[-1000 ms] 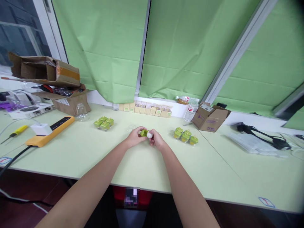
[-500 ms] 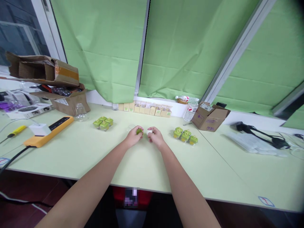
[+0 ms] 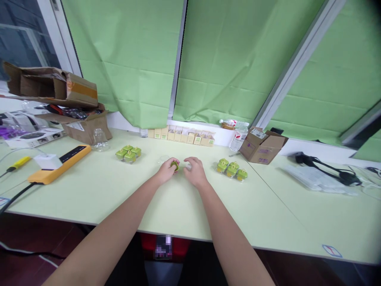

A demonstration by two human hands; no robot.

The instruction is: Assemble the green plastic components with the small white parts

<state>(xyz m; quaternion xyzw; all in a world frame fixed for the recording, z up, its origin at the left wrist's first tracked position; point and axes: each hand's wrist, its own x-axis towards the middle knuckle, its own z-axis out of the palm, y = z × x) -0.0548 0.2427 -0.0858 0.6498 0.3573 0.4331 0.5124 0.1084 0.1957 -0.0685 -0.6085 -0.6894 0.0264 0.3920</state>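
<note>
Near the middle of the table, my left hand (image 3: 167,171) is closed around a small green lid (image 3: 175,165), tilted on edge between thumb and fingers. Just to its right is my right hand (image 3: 195,171), with index finger and thumb curved around a small white piece (image 3: 188,166) that is mostly hidden. The two hands are close but apart. Behind my left hand lies a clear plastic cup (image 3: 163,159), faint against the table. Green-lidded clear containers (image 3: 130,154) stand grouped to the left. More green-lidded containers (image 3: 232,170) with yellow contents sit to the right.
Small cardboard boxes (image 3: 183,136) line the back edge. An orange power strip (image 3: 61,165), a clear jar (image 3: 100,141) and stacked cartons (image 3: 86,129) occupy the left. A water bottle (image 3: 238,139), an open carton (image 3: 262,147) and a black strap (image 3: 327,169) are on the right.
My right hand's fingers have spread and shifted, leaving the white piece less visible. The green lid has turned slightly in my left hand.
</note>
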